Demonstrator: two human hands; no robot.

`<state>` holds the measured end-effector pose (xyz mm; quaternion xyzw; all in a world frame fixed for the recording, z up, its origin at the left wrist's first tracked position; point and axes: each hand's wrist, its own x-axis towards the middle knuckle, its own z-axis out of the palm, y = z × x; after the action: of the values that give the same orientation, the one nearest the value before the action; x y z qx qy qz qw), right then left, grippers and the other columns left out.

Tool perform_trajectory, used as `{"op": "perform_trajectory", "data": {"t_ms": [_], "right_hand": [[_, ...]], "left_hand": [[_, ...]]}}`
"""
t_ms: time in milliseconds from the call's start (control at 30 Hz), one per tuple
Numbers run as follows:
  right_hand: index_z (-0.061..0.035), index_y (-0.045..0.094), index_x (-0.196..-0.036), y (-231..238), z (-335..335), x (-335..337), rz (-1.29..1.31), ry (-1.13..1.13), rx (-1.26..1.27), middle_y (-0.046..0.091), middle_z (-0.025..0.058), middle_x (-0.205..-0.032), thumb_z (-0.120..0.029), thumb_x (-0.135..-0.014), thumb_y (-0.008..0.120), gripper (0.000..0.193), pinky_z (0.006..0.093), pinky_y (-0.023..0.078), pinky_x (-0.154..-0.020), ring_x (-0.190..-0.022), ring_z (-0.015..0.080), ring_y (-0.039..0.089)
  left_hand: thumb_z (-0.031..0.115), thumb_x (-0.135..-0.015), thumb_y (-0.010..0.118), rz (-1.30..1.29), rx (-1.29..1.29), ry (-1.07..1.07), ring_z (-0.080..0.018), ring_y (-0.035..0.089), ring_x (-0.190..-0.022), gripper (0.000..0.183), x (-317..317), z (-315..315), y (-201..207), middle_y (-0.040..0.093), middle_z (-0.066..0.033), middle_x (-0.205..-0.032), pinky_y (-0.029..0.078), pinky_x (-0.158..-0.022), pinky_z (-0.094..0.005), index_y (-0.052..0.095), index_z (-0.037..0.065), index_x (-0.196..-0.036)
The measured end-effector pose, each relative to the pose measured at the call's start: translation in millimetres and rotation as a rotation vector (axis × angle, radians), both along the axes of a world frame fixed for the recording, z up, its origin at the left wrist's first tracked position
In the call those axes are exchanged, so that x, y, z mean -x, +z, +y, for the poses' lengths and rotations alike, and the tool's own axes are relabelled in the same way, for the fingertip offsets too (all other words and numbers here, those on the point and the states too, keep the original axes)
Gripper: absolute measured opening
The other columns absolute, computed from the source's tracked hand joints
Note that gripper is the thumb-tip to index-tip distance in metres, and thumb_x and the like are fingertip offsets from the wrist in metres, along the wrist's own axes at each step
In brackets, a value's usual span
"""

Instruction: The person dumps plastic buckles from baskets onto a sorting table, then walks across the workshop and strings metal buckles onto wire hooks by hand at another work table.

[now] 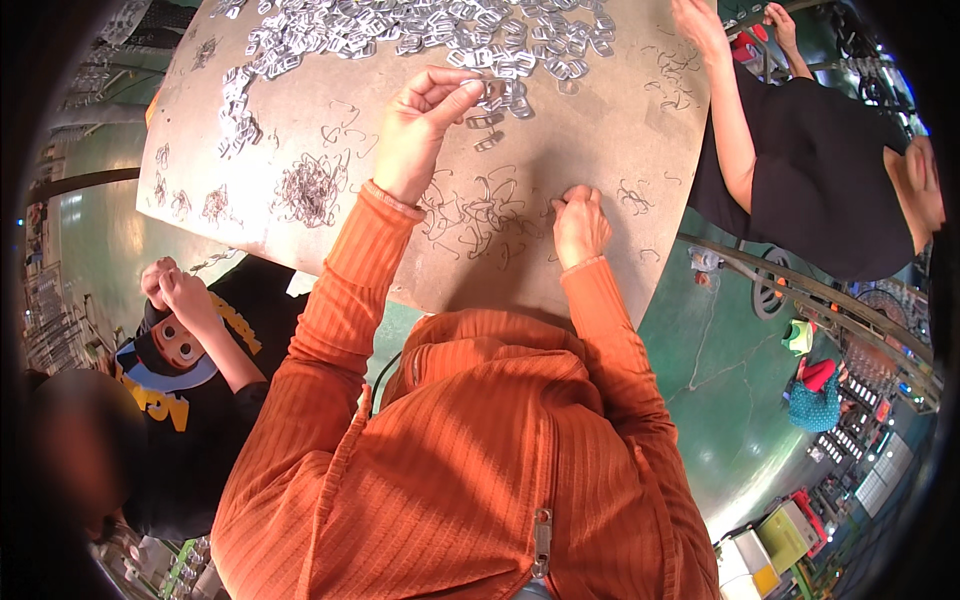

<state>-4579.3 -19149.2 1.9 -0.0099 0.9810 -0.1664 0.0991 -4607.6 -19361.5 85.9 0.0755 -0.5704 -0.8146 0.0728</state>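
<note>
My left hand reaches over the table with thumb and forefinger pinched together. A small silver metal buckle shows at its fingertips, by the edge of a large pile of similar buckles. Lower on the right, my right hand rests close to the tabletop, fingers drawn together. Whatever it pinches is too small to make out. Between my hands lies a loose spread of thin dark bent wire hooks. Two loose buckles sit just below the left fingertips.
A denser heap of wire hooks lies on the brown table, left of my sleeve. Another person's arm reaches over the right edge. At the lower left, a person in black holds their hands together beside the table.
</note>
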Motion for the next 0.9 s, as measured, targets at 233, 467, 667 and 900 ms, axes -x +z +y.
{"op": "perform_trajectory", "data": {"t_ms": [233,467,667,900], "right_hand": [[-0.0019,0.055,-0.085,-9,9,-1,-0.037,0.02,-0.027,0.055,0.0168,-0.093,-0.019,-0.081,0.054,0.018,0.0424,0.048,-0.068,-0.08,0.0343,0.059],[-0.0057,0.06,-0.084,4,18,1,-0.171,-0.095,0.102,0.057,0.0154,-0.094,-0.019,-0.08,0.056,0.014,0.0432,0.046,-0.07,-0.081,0.035,0.059],[-0.0081,0.057,-0.085,-12,0,-1,-0.047,-0.043,0.05,0.057,0.0142,-0.099,-0.019,-0.077,0.058,0.013,0.0436,0.045,-0.071,-0.084,0.0348,0.057],[-0.0021,0.054,-0.084,56,7,14,0.074,-0.067,0.671,0.06,0.0132,-0.081,-0.006,-0.077,0.06,0.01,0.0327,0.048,-0.057,-0.065,0.0235,0.06]], "left_hand": [[0.006,-0.081,0.06,-0.023,-0.015,-0.024,-0.0056,0.052,-0.073,0.014,-4,19,2,0.062,-0.0032,-0.088,0.04,-0.065,-0.0184,0.058,0.003,-0.094],[0.006,-0.081,0.059,-0.037,-0.032,-0.074,-0.0063,0.051,-0.07,0.015,-7,29,11,0.061,-0.0019,-0.088,0.041,-0.066,-0.0189,0.059,0.003,-0.096],[0.007,-0.081,0.059,-0.047,-0.018,-0.1,-0.0066,0.049,-0.068,0.018,-12,38,11,0.06,-0.0004,-0.087,0.041,-0.066,-0.0191,0.06,0.002,-0.099],[0.01,-0.081,0.06,-0.007,0.039,-0.135,-0.0053,0.056,-0.073,0.015,-14,45,10,0.064,-0.0013,-0.084,0.043,-0.064,-0.019,0.062,0.004,-0.095]]}}
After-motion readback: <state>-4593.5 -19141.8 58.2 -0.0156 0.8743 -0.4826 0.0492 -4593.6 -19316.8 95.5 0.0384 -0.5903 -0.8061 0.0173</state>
